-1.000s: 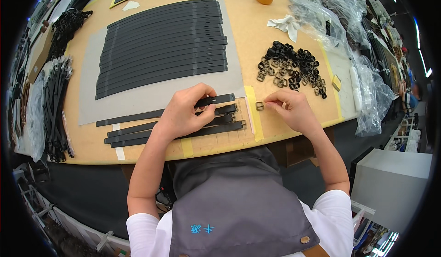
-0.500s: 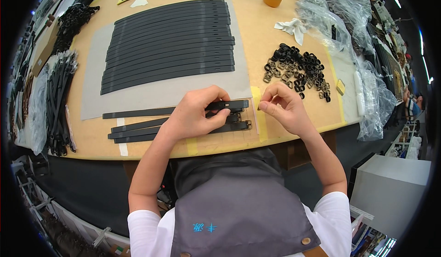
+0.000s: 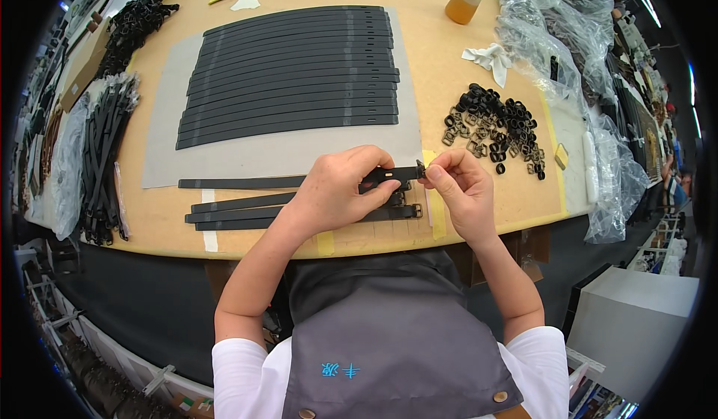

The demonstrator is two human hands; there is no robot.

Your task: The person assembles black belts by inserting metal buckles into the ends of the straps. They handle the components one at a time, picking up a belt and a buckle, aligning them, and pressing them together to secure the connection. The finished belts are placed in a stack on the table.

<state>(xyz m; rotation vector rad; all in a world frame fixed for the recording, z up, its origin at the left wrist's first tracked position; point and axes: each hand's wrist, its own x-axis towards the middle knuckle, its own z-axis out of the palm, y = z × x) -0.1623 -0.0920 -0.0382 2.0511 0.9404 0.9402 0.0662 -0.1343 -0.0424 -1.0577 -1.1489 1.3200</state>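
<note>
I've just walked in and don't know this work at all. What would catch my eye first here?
Probably the broad block of dark straps laid side by side on a grey sheet, beyond the hands. Next, perhaps, the heap of black loops and metal buckles to its right. Closer in, the left hand holds one strap, while the right hand pinches a small buckle at its right end.

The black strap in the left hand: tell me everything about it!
The black strap is long, flat, narrow and leathery-looking. A small slot shows near its right end. It stretches sideways over the table, its middle hidden by the left hand, which pinches it near that slot. Its right tip meets a buckle held by the right hand; I can't tell if it's threaded.
</note>
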